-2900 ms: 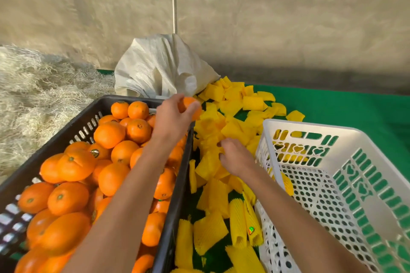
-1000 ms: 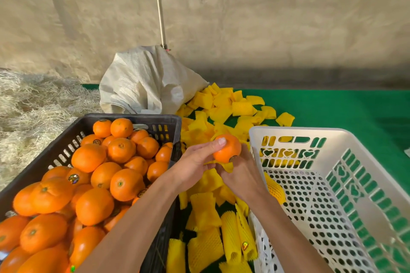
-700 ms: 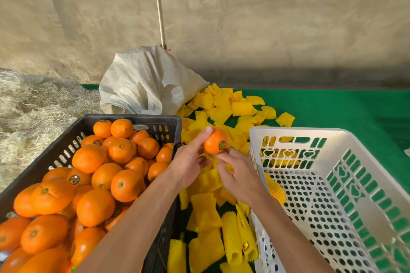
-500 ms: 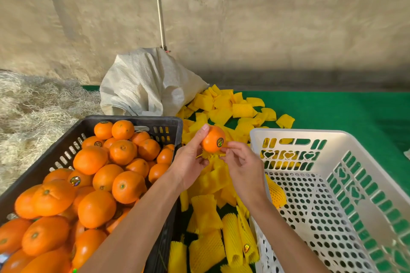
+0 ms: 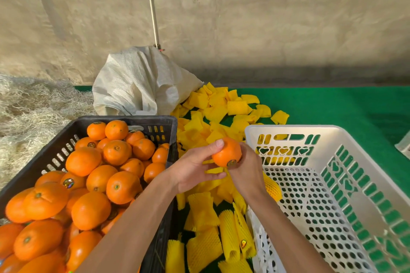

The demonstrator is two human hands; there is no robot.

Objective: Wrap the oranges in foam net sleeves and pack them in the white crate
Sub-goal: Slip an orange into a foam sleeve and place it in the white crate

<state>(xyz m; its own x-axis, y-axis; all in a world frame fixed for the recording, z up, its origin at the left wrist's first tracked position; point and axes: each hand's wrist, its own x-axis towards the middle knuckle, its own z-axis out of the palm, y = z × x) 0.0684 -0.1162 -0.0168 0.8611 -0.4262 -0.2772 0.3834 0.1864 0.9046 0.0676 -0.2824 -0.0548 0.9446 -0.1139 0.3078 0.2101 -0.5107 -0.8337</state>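
From the head camera, I held one orange [image 5: 226,154] between both hands at the middle of the frame, above the gap between the two crates. My left hand [image 5: 195,172] curled around it from the left, thumb tip on its top and fingers reaching under it. My right hand [image 5: 248,168] cupped it from the right and behind, fingers wrapped around the far side. A small round sticker showed on the orange's lower edge. A yellow foam net sleeve [image 5: 214,170] sat just below the orange between my hands, touching my left fingers; I could not tell which hand pinched it.

The black crate [image 5: 124,120] filled the lower left of the frame, heaped with loose oranges [image 5: 93,179], several with stickers. The white crate [image 5: 310,131] took the lower right, its perforated floor mostly bare, with one sleeved orange [image 5: 272,188] lying against its near-left wall just beside my right wrist.

More foam net sleeves [image 5: 221,106] lay scattered over the green desk [image 5: 343,108] between and beyond the crates, from centre frame down to the bottom edge. A white woven sack [image 5: 137,82] slumped behind the black crate at upper centre, with straw [image 5: 28,108] piled at the left edge and a concrete wall [image 5: 266,17] across the top.
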